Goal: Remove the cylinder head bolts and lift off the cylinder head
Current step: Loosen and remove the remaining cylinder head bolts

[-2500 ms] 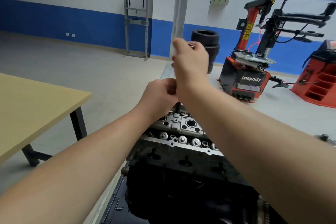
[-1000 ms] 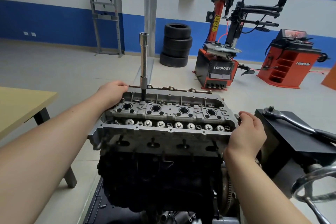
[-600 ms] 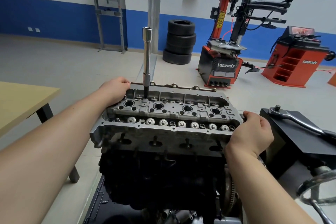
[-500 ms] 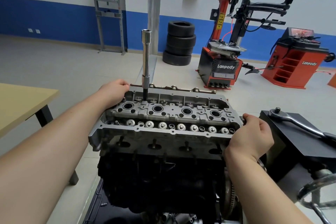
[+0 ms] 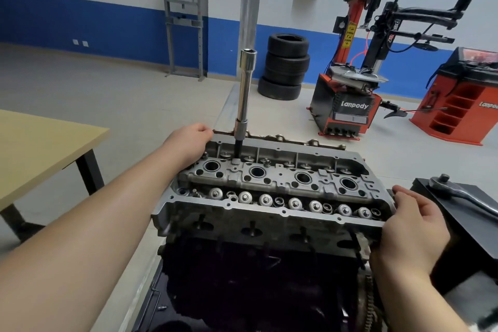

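Your left hand (image 5: 188,143) and right hand (image 5: 412,226) grip opposite ends of the cylinder head (image 5: 272,191), fingers curled round its edges. Its long axis spans between them, so lift it evenly; the socket extension (image 5: 244,100) stands upright nearest your left hand.

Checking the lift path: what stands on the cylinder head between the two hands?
In the head view, a long socket extension stands upright in the cylinder head, near the left hand; the right hand grips the other end.
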The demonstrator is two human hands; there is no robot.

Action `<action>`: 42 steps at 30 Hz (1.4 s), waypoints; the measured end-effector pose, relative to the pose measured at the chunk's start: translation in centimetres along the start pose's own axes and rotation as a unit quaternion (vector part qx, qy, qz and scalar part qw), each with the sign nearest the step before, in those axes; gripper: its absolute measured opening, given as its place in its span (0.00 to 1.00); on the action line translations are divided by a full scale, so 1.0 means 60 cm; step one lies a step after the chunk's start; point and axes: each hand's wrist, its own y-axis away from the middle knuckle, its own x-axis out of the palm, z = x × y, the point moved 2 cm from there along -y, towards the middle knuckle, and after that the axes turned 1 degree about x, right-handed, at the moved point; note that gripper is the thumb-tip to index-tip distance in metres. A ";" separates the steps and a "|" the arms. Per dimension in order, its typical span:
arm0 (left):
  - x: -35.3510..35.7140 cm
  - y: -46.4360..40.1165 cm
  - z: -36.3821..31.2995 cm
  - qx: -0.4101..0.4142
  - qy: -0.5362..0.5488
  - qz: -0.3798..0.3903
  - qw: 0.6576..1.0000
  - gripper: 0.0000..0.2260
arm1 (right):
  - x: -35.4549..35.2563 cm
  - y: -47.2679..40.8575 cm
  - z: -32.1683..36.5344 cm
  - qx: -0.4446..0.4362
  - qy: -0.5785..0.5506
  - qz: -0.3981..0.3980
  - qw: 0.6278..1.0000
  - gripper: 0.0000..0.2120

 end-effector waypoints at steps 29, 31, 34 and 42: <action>-0.120 0.069 -0.213 0.234 0.493 0.079 0.834 0.26 | 0.331 0.168 0.051 -0.273 0.148 0.460 0.832 0.07; -0.132 0.055 -0.235 0.233 0.460 0.125 0.847 0.25 | 0.329 0.168 0.050 -0.275 0.152 0.464 0.828 0.07; -0.120 0.040 -0.239 0.221 0.462 0.231 0.827 0.19 | 0.329 0.168 0.052 -0.275 0.150 0.471 0.825 0.06; -0.066 0.038 -0.244 0.167 0.484 0.164 0.843 0.19 | 0.332 0.166 0.052 -0.299 0.144 0.451 0.828 0.06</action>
